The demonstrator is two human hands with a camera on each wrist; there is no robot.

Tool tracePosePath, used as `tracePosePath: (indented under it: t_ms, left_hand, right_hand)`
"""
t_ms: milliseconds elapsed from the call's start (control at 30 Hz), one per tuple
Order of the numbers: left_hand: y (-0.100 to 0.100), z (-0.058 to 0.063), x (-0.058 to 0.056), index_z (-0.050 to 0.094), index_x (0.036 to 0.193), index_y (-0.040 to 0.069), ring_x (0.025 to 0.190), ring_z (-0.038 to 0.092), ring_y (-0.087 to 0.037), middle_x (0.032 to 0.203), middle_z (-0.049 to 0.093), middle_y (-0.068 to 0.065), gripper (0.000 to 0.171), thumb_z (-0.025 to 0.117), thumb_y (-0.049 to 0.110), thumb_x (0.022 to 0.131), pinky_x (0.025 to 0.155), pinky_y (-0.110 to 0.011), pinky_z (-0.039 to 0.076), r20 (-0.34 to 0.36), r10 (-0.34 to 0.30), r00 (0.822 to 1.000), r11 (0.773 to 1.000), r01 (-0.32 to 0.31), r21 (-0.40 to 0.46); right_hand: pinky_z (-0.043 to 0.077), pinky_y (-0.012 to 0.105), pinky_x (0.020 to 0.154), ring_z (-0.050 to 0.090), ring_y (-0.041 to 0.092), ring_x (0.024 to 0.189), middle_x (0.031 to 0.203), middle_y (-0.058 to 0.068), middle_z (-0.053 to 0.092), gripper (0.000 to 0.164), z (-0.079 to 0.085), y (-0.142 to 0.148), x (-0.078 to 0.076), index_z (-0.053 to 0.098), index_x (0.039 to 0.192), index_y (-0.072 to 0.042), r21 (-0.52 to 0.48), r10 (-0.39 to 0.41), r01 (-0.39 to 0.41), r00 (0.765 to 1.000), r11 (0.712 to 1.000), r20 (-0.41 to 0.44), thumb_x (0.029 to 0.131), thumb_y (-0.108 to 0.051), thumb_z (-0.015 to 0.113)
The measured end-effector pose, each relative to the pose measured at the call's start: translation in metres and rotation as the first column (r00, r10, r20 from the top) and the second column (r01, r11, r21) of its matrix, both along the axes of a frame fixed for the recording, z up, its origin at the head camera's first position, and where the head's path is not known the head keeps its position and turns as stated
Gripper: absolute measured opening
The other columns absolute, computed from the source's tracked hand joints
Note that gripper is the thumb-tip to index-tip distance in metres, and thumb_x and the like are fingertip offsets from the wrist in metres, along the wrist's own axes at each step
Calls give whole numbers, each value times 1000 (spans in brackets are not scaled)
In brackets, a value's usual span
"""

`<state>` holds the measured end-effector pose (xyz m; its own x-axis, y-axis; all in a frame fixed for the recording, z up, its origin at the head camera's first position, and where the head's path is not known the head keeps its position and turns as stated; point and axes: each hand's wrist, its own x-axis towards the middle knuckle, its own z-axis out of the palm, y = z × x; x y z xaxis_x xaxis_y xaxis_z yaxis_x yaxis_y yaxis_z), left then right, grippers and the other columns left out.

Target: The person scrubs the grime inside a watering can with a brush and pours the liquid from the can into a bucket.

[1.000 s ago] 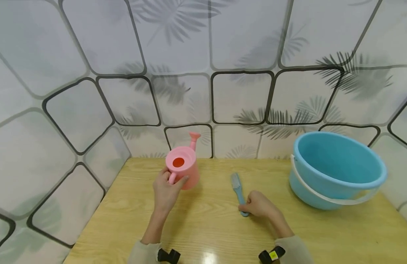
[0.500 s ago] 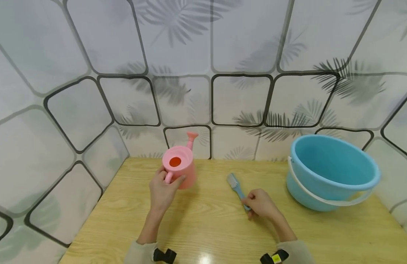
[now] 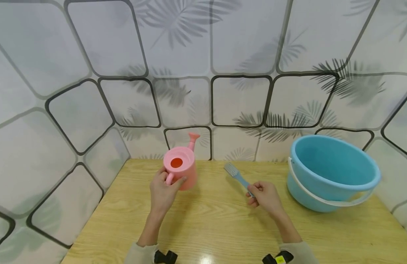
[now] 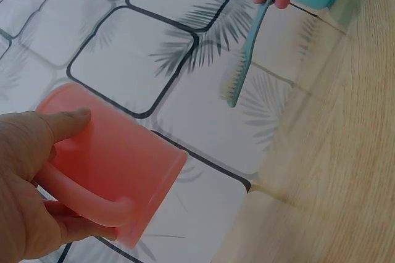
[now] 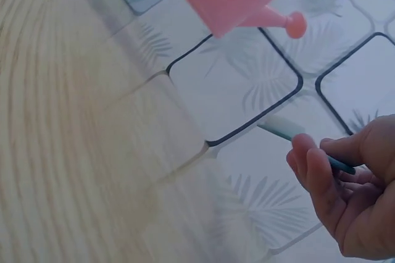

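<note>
My left hand point(image 3: 162, 194) grips the handle side of a pink watering can point(image 3: 186, 172), thumb pressed on its wall and fingers round the handle. The can's round opening shows orange inside, and its spout points toward the back wall. In the left wrist view the can point(image 4: 117, 158) is tilted. My right hand point(image 3: 265, 196) pinches the handle end of a blue brush point(image 3: 237, 176) between thumb and fingers. Its pale bristles face up in the head view, head pointing to the back left. The right wrist view shows the brush point(image 5: 284, 128) partly hidden by the fingers.
A blue bucket point(image 3: 299, 187) with a white handle point(image 3: 335, 202) stands on the right of the wooden table point(image 3: 206, 220). Patterned walls point(image 3: 239, 99) rise behind the table and along its left side.
My right hand has lifted the brush off the table, turning its bristle end toward the left and shifting its grip on the handle. The left hand and watering can have hardly moved.
</note>
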<state>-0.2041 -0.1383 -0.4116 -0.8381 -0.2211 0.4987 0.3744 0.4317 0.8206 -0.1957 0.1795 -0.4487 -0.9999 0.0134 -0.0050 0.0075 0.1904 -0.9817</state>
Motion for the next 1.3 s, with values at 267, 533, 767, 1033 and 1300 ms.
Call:
tracePosePath:
  t_ms: [267,533,767,1033,1300]
  left_hand:
    - [5,4,2,52,60,3,83,56,-18,116,64,-12,38,85,18,69,58,-22,43,-8,-5,1000,1000,5,28]
    - [11,8,2,51,60,2,80,53,-18,119,62,-13,38,85,17,69,54,-22,40,-10,-2,1000,999,2,44]
    - [19,9,2,50,58,2,89,58,-22,120,62,-13,41,86,20,69,58,-22,42,3,-34,999,996,34,78]
    - [32,9,4,46,56,5,99,59,-22,119,62,-12,44,86,15,68,62,-25,47,-17,-98,995,994,99,40]
    - [48,10,13,58,64,4,109,58,-24,123,60,-10,29,85,14,69,85,-38,54,-23,-151,988,988,150,-19]
  right_hand:
    - [55,26,49,64,13,54,77,12,69,30,23,-2,6,56,104,15,-139,-53,44,997,989,-58,97,-13,54]
    - [57,23,56,65,9,59,81,2,71,41,44,6,15,54,111,13,-312,-104,66,989,948,-108,95,-25,56]
    - [57,23,62,69,13,67,87,9,73,30,64,15,25,60,109,10,-530,-106,-20,973,847,-206,95,-16,57]
    - [57,24,65,70,15,72,92,11,72,24,80,19,36,63,109,7,-589,-61,-163,938,791,-342,97,-8,49]
    - [57,25,64,70,16,72,91,13,72,23,92,11,50,64,105,6,-602,-17,-247,917,759,-397,99,-5,45]
